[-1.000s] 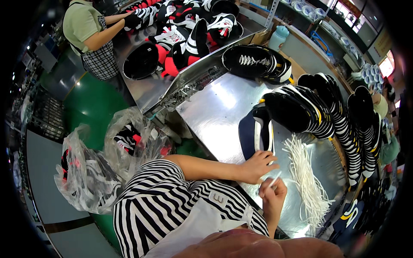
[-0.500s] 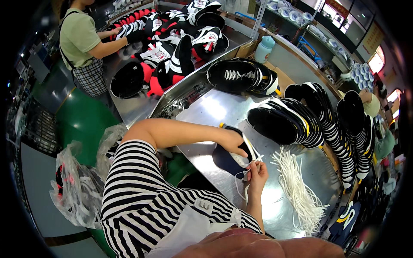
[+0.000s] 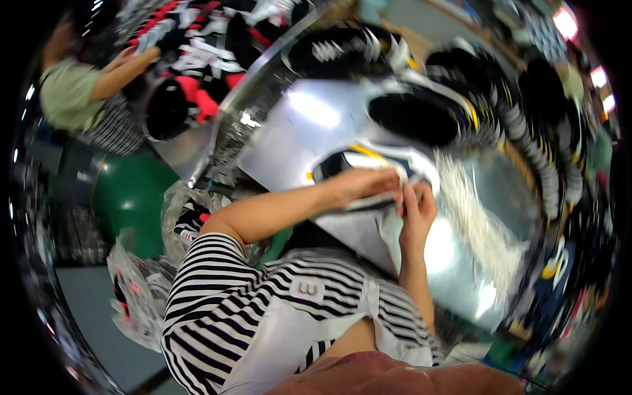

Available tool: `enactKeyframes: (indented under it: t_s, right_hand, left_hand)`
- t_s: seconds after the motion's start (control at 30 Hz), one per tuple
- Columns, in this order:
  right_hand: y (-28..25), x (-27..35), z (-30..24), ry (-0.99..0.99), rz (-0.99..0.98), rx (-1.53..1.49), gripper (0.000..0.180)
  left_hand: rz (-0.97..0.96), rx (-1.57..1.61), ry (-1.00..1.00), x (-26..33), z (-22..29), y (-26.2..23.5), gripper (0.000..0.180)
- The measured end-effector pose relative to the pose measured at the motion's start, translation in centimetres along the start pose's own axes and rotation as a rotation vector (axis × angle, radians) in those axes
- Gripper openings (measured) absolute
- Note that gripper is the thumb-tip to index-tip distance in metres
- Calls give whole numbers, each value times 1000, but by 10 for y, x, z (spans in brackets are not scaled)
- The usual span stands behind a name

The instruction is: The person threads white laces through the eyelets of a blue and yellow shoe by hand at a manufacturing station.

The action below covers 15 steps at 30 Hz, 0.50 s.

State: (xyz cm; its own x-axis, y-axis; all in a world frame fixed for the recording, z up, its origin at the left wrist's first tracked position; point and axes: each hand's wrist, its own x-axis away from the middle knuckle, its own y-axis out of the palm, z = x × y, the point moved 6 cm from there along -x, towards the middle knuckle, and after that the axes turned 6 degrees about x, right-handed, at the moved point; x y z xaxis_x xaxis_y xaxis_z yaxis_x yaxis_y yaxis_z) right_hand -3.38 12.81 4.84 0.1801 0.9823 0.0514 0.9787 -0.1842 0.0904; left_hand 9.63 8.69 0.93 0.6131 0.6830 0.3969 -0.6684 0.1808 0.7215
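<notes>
A navy, white and yellow shoe upper (image 3: 336,164) lies tilted on the metal table, partly covered by my left hand (image 3: 368,186). The closed fingers of that hand grip the upper's edge around the lacing area. Right beside them, my right hand (image 3: 417,207) pinches a white shoelace, and the two sets of fingertips nearly touch. A loose length of lace (image 3: 388,240) seems to hang below the hands, smeared by motion. What exactly lies between the fingertips is too blurred to see.
A bundle of white laces (image 3: 477,224) lies right of my hands on the metal table (image 3: 276,141). Stacked black shoe uppers (image 3: 411,118) line the far side. Red-and-black shoes (image 3: 201,95) cover the neighbouring table, where another person (image 3: 72,95) works. Plastic bags (image 3: 135,289) sit at left.
My view has shifted and blurred. The shoe upper has turned, now showing its yellow-striped side. My left hand has come out of its opening to meet my right hand's fingertips.
</notes>
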Motion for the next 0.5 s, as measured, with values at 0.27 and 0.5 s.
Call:
enactKeyframes:
  t_s: [0.27, 0.5]
  right_hand:
    - [2, 20, 7, 156, -148, -84, 10]
    - [-4, 17, 11, 215, -151, 167, 13]
  left_hand:
    - [129, -162, 127, 24, -1, 5, 44]
    - [97, -333, 287, 30, -5, 12, 24]
